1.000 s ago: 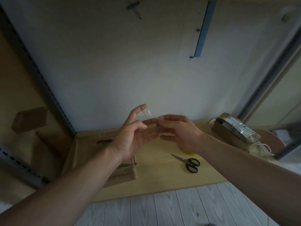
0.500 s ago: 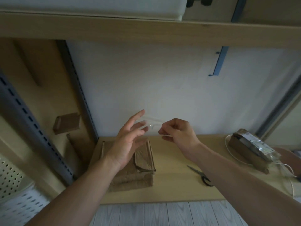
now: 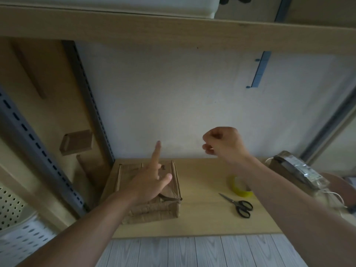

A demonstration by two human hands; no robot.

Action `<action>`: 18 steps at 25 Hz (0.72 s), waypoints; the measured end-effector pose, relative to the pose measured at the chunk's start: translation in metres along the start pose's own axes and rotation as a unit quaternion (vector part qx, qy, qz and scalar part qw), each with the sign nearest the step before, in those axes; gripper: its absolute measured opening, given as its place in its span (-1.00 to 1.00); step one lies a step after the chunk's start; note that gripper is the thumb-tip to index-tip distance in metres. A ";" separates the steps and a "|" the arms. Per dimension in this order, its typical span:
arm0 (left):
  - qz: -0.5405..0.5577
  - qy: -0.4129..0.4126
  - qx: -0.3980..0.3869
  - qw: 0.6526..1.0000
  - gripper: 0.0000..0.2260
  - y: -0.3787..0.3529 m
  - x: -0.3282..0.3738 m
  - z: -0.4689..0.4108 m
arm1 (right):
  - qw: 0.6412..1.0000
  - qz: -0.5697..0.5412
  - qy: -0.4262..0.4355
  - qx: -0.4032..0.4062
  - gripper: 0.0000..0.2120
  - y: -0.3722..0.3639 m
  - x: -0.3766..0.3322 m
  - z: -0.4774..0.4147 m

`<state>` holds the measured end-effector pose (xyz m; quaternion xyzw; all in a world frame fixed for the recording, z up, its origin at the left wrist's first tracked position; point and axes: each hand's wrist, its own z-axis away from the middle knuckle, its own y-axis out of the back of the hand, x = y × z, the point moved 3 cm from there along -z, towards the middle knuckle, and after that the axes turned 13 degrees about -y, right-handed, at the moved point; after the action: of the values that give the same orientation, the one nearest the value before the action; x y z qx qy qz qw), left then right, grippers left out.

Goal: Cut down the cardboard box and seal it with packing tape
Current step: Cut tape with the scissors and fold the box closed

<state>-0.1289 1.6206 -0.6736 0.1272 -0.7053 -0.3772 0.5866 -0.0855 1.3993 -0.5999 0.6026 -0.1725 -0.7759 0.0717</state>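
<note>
The left hand [image 3: 152, 182] hides the middle of the box [image 3: 154, 211] top, and the right forearm cuts off the near edge of the tape roll [image 3: 238, 186]. The box lies at the left of the tabletop [image 3: 202, 220], under that hand, which is spread wide with the forefinger straight up. The right hand [image 3: 225, 141] is curled, up and right of the box, beyond the roll and scissors [image 3: 239, 205]. Whether it pinches anything cannot be told. Half a second ago the hands nearly met at a clear strip; now they are well apart.
</note>
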 end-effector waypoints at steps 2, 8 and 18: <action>-0.009 0.037 -0.045 0.998 -0.28 0.001 -0.011 0.002 | 1.000 0.024 -0.006 0.002 -0.91 0.009 -0.002 -0.004; -0.092 0.050 -0.149 0.983 -0.80 0.008 -0.016 0.001 | 0.985 0.159 0.060 0.016 -0.93 0.014 -0.005 0.001; 0.302 -0.027 0.042 0.952 -0.67 0.013 0.022 -0.026 | 0.975 0.162 0.097 -0.116 -0.89 -0.008 -0.001 -0.001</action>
<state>-0.1073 1.6062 -0.6478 -0.0777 -0.7418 -0.1558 0.6477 -0.0835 1.4074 -0.6020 0.6264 -0.1686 -0.7066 0.2826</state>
